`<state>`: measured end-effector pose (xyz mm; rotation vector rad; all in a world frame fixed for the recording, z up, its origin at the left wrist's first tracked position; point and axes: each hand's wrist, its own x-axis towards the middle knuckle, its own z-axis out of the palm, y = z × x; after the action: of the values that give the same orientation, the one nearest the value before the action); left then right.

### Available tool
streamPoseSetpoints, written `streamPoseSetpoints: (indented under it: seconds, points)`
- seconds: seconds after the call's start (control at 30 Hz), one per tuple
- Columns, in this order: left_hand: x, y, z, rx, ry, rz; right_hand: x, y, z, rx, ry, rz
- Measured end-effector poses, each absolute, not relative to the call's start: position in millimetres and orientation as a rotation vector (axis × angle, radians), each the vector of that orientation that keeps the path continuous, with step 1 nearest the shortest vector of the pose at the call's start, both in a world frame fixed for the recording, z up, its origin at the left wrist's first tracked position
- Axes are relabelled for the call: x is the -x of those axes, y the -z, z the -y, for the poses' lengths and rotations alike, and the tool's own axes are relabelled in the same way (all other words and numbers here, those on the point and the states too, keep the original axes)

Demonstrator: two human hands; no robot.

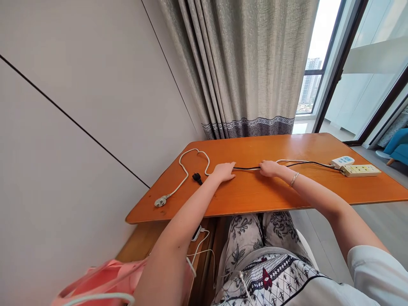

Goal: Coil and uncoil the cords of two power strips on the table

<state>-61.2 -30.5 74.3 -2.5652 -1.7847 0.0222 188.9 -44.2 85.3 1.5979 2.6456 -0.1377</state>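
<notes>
My left hand and my right hand rest on an orange wooden table, both closed on a black cable and a white cable stretched between them. The white cable loops to the left and ends in a white plug near the table's left corner. A black plug lies just left of my left hand. To the right the cables run to a cream power strip and a white power strip. A bracelet is on my right wrist.
A grey curtain hangs behind the table, with a window and a dark door frame to the right. A white wall stands on the left. A pink bag sits at my lower left, a blue chair far right.
</notes>
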Motion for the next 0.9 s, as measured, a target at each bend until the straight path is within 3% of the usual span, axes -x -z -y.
streamPoseSetpoints:
  seconds: [0.13, 0.27, 0.37, 0.5, 0.6, 0.73, 0.9]
  points:
    - [68, -83, 31, 2.554, 0.103, 1.807, -201, -126, 38, -1.718, 0.205, -2.782]
    - [64, -91, 26, 2.637, 0.673, 1.846, -204, -172, 33, -1.9, 0.42, -2.986]
    - [54, -93, 19, 2.721, 1.301, 1.86, -196, -204, 34, -1.957, 1.204, -3.248]
    - [40, -93, 15, 2.753, 1.889, 1.875, -183, -243, 40, -1.615, 2.044, -3.35]
    - [28, -90, 18, 2.839, 2.037, 1.802, -171, -267, 44, -1.457, 2.318, -3.36]
    - [7, -85, 29, 3.004, 2.085, 1.693, -152, -284, 43, -1.251, 2.447, -3.384]
    - [-20, -88, 40, 3.317, 2.27, 1.151, -131, -296, 38, -1.084, 2.581, -3.412]
